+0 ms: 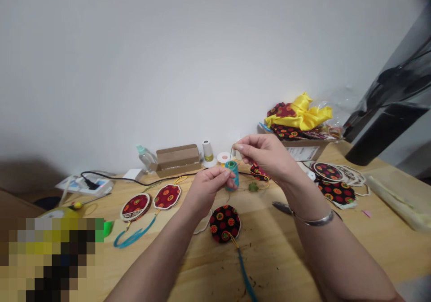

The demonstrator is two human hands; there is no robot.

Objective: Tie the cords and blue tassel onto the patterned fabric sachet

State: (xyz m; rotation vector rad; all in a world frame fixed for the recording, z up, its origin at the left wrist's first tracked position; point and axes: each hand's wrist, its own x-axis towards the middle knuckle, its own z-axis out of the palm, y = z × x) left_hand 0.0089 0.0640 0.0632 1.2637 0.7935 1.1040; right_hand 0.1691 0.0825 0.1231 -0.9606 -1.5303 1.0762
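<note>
My right hand (pixel 264 153), with a silver bangle on the wrist, pinches a thin olive-coloured cord (pixel 231 153) between thumb and fingertips. The cord runs down toward my left hand (pixel 213 184), whose fingers are closed in a pinch on it lower down. Behind the left fingertips stands a teal spool of thread (pixel 232 176), partly covered by them. Nearer to me lies a round black pouch (pixel 225 223) patterned with red flowers, with a teal tassel (pixel 245 275) trailing toward the front. A pale frame (pixel 203 225) peeks out beside it.
Two dark red pouches (pixel 167 196) with pale frames lie left. Scissors (pixel 282 207) rest under my right forearm. A ball of green cord (pixel 253 186) lies near the spool. An open cardboard box (pixel 178 159) stands at the wall; a box of fabrics (pixel 305 151) is back right.
</note>
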